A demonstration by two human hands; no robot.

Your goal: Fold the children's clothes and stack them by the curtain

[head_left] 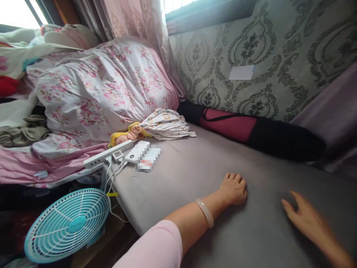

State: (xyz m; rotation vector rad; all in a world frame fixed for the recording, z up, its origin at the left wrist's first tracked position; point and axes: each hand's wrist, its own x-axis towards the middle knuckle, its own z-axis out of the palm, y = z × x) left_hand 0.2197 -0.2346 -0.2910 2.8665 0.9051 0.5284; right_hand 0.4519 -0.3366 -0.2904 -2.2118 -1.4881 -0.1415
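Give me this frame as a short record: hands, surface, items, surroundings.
left_hand: left hand palm down on the gray sheet, holding nothing visible
left_wrist: pale bangle
right_hand: right hand blurred, thumb and finger apart, nothing visible in it; sheet contact unclear
sheet_far_edge: black-and-magenta bag along the wall
sheet_corner: white power strip with plugs in it; patterned cloth and yellow cushion behind
beside_sheet: turquoise fan
back_left: floral quilt

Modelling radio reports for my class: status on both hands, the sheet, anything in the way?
Left hand down on sheet. Right hand open, blurred, contact unclear. Sheet grey, fairly smooth. Bag and cloth beyond both hands.
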